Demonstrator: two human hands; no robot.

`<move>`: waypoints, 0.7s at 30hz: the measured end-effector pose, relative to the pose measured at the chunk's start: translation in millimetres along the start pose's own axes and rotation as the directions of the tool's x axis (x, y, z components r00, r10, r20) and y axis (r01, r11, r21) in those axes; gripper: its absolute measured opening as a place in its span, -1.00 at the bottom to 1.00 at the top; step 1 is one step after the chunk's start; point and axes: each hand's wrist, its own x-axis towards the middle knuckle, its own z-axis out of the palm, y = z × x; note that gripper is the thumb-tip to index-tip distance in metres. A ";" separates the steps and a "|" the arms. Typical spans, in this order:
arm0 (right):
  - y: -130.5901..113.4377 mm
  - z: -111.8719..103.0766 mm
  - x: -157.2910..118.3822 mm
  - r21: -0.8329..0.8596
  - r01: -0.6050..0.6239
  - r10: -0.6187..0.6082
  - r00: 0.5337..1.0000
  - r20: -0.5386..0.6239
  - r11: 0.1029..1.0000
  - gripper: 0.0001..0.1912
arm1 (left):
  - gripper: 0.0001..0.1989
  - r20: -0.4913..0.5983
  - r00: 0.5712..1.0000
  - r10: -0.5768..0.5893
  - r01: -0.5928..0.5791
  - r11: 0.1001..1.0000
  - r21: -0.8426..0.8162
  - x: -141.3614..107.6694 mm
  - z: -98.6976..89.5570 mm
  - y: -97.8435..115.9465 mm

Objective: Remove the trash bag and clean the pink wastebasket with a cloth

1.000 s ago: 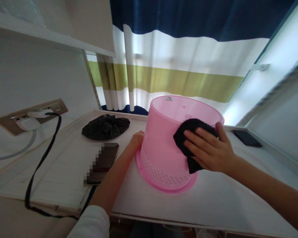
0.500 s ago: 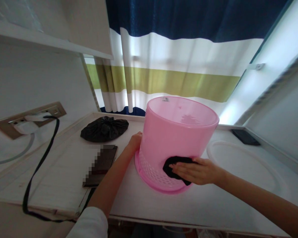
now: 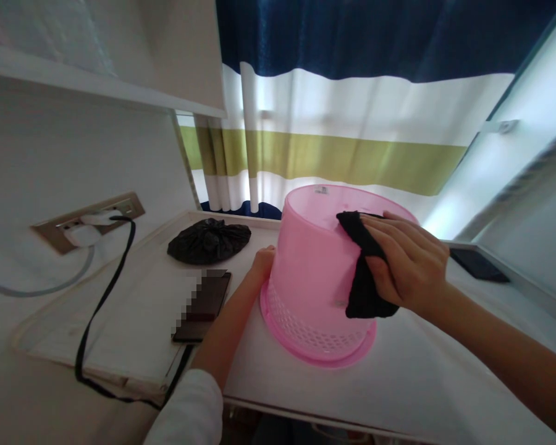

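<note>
A pink plastic basket [image 3: 319, 266] with a perforated lower band stands on the white desk [image 3: 306, 395]. My left hand [image 3: 263, 262] is against its left side, most of the fingers hidden behind it. At the basket's upper right, my right hand [image 3: 405, 259] is closed on a black cloth [image 3: 368, 278], which lies over the rim and hangs down the outer wall.
Left of the basket are a black plastic bag [image 3: 209, 241] and a dark flat object [image 3: 206, 306], partly pixelated. A black cord runs from the wall socket [image 3: 88, 222]. A dark flat item [image 3: 478, 264] lies at the back right; a striped curtain [image 3: 352, 154] hangs behind.
My right hand has moved up with the black cloth, from the basket's lower wall to its rim. My left hand stays at the basket's left side. The whole view has shifted slightly.
</note>
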 end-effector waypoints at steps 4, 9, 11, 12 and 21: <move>-4.9 6.1 -0.8 -0.018 -0.041 0.040 0.999 -0.019 0.999 -0.63 | -0.86 -0.160 0.983 -0.086 0.088 0.996 0.005 -6.0 -14.5 1.4; -9.5 12.8 1.7 -0.032 -0.045 0.043 0.997 -0.063 0.998 -0.61 | -0.65 -0.337 0.916 -0.218 0.175 0.973 -0.153 -27.7 -25.6 6.7; -13.0 16.7 5.4 -0.064 -0.071 0.068 0.997 -0.039 0.995 -0.61 | -0.62 -0.352 0.896 -0.273 0.190 0.949 -0.253 -38.9 -18.6 11.8; -14.8 18.8 7.6 -0.080 -0.084 0.083 0.996 -0.020 0.993 -0.60 | -0.60 -0.351 0.886 -0.302 0.198 0.933 -0.302 -44.3 -13.0 14.8; -17.9 26.7 16.9 -0.157 -0.075 0.082 0.996 0.039 0.985 -0.59 | -0.59 -0.218 0.861 -0.461 0.228 0.730 -0.644 -55.1 21.8 28.5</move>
